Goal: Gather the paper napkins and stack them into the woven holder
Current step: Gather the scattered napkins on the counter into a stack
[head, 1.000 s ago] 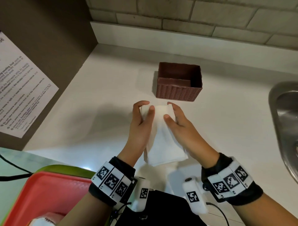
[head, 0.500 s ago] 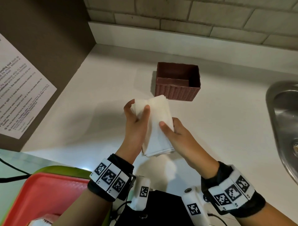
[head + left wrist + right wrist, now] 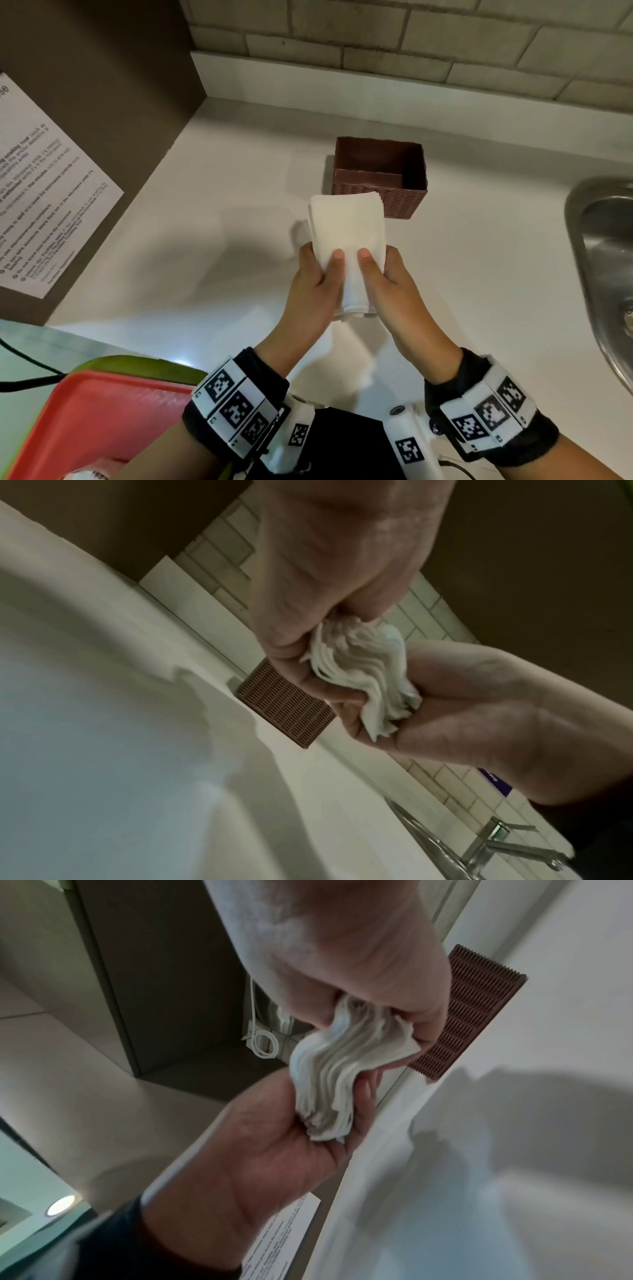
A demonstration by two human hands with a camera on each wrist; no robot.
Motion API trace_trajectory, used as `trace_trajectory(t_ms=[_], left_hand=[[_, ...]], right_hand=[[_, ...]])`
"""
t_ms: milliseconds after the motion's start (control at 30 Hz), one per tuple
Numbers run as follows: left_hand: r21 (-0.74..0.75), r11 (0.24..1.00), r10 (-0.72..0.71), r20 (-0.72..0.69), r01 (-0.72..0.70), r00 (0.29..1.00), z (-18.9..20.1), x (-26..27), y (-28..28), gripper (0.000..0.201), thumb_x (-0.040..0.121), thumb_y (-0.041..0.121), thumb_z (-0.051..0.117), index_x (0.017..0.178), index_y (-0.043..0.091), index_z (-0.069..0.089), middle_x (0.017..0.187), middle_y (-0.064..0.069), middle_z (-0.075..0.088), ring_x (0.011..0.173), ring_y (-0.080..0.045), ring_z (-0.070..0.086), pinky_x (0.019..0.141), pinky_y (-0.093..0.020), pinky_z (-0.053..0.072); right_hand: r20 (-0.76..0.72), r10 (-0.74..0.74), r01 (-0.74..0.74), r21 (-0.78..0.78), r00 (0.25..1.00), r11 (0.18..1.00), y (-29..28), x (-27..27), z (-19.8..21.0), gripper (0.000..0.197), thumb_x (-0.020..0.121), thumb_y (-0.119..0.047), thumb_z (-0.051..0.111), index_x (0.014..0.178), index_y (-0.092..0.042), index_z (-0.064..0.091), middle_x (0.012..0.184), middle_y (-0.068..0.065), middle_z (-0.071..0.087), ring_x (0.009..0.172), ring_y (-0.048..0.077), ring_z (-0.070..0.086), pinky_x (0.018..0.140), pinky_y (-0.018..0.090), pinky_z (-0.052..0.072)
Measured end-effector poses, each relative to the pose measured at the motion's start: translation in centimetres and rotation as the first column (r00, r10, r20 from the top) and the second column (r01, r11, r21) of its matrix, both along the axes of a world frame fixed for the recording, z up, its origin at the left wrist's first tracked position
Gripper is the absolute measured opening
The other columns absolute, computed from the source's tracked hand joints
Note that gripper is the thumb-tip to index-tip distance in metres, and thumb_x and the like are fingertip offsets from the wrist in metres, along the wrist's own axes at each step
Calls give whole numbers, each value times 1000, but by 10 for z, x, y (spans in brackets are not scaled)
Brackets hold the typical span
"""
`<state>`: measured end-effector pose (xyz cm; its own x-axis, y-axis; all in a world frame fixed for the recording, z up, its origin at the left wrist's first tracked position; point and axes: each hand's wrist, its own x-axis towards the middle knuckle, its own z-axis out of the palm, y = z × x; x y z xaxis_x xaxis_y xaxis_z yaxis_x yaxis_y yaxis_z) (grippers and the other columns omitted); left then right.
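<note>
Both my forearms reached forward over the white countertop, wrists close together and raised off the surface, the tagged wristbands showing at the near edge of the head view. My left hand and right hand met around one bundle, thumbs lying side by side on its top face and pointing away from me.

The bundle was a stack of white paper napkins — a thick folded wad, its far end squared off and standing up past my thumbs, held in the air just near of the woven holder and overlapping its near-left corner in the head view. From both wrist cameras the near edge showed many thin layers, wavy and fanned where they were squeezed.

Both hands were curled round the napkins: the left gripped the left side with its thumb on top and fingers underneath, the right did the same on the right side, and the layered edge sat between the two palms. Neither hand touched the holder.

The holder was a brown rectangular woven box, upright on the countertop near the tiled wall, with a low divider inside. To the right lay a steel sink; at near left, a red tray.
</note>
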<state>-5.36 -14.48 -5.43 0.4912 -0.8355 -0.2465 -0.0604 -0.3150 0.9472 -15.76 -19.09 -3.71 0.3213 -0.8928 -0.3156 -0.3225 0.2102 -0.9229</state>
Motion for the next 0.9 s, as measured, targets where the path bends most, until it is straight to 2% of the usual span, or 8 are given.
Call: trace_trajectory(t_ms=[200,333,467,600,700,767,833,900], left_hand=[[-31,997,67,-74,-70,995,10,18,-3,43,96,40,55,130,14,48,122,0,64,108,-17,63,94,-40,53],[-135,989,49,-44,-55,998,17,23,-7,33,94,30,61,122,23,47,108,15,62,95,2,64,81,-23,53],[-155,980,-118,36,122,992,4,24,-4,49,78,28,74,122,27,51,110,16,65,97,11,63,75,-7,48],[-136,972,-191,25,193,981,-22,32,-2,57,61,25,82,110,27,54,102,9,67,90,6,64,79,-18,52],[-94,966,-237,39,240,971,-33,29,-1,55,61,27,76,110,34,54,98,13,70,93,-6,66,87,-34,54],[-118,970,-211,24,213,977,-38,27,-4,49,59,35,73,106,29,57,98,5,69,95,-16,66,88,-39,53],[-93,974,-203,41,206,978,-33,25,-7,47,57,46,68,99,26,60,94,3,68,89,-2,66,84,-26,52],[-43,983,-177,73,181,981,-23,26,-11,63,54,59,65,106,23,65,100,4,70,94,3,66,85,-22,53]], right_hand=[[0,136,-136,-42,991,990,-1,-6,-1,29,100,-36,39,120,-16,48,111,-3,62,104,10,61,87,31,52],[118,222,-227,26,968,974,-1,-5,0,43,90,-52,45,126,-29,47,121,-13,61,110,2,60,91,25,52],[167,194,-188,-55,967,981,-12,-11,-7,48,83,-38,64,128,-31,51,119,-12,67,108,3,64,90,27,53],[88,224,-218,-71,971,973,-23,-19,-34,37,83,-8,72,112,-25,56,111,-6,68,101,-1,64,91,25,49],[18,279,-275,-120,960,954,-27,-19,-50,36,81,-1,72,105,-24,58,102,-7,68,94,-4,64,85,16,49],[32,272,-266,-123,962,956,-27,-17,-58,35,78,-13,75,109,-17,61,103,-5,69,96,-4,65,90,22,51],[40,244,-238,-119,969,964,-25,-15,-58,43,75,-32,74,113,-17,62,107,-10,68,98,-7,64,97,32,51],[23,228,-223,-135,974,966,-23,-11,-47,47,83,-46,65,123,-26,54,115,-16,63,104,-8,60,95,22,50]])
